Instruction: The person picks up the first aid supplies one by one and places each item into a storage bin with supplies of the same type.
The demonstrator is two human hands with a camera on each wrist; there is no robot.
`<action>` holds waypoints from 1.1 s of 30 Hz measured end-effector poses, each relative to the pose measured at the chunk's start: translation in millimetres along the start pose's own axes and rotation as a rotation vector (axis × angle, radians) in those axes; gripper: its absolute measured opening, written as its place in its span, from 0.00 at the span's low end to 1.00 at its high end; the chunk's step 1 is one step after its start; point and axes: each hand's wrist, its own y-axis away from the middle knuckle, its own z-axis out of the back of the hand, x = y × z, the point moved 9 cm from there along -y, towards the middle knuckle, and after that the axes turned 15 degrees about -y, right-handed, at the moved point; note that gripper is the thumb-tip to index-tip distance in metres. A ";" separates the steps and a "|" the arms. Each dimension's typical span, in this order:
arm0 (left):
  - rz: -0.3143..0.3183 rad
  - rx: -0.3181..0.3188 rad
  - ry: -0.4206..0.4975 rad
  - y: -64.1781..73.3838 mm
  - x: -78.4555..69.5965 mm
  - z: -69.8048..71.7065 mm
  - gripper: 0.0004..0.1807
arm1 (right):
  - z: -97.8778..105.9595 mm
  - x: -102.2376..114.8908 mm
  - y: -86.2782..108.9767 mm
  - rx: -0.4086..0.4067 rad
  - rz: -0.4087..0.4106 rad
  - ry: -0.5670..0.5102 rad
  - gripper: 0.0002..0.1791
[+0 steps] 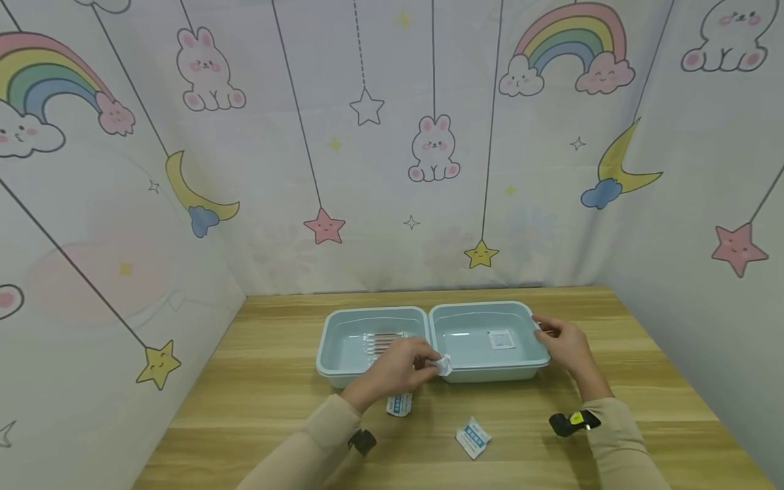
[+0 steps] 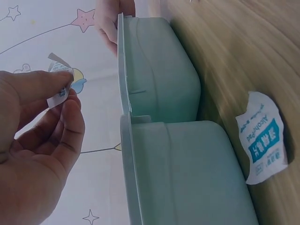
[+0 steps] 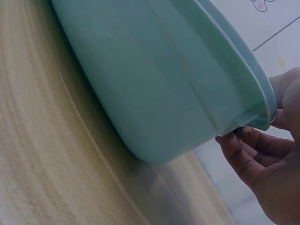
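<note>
Between thumb and fingers my left hand [image 1: 398, 367] pinches a small crumpled white alcohol pad packet [image 1: 445, 366], held above the front edge where two pale blue-green bins meet. My right hand [image 1: 566, 346] grips the right bin [image 1: 490, 373] by its outer right rim, thumb on top and fingers under the lip in the right wrist view. Inside that bin lies a flat white square packet [image 1: 502, 339]. The left bin [image 1: 335, 364] holds several thin wrapped swabs [image 1: 382, 338] side by side, partly hidden by my left hand.
On the wooden table [image 1: 245, 422], in front of the bins, lie two white-and-blue alcohol pad packets: one packet [image 1: 399, 405] below my left wrist, another packet [image 1: 474, 437] nearer the front. A patterned cloth wall [image 1: 380, 258] stands behind and at both sides.
</note>
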 end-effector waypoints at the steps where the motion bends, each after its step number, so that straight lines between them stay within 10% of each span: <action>1: -0.004 -0.003 -0.005 -0.9 0.0 0.3 0.09 | 0.0 -0.2 0.2 0.001 0.001 0.002 0.21; 33: 0.121 -0.038 -0.044 -29.0 15.7 -2.0 0.11 | -0.4 0.8 -1.1 0.012 -0.008 0.014 0.22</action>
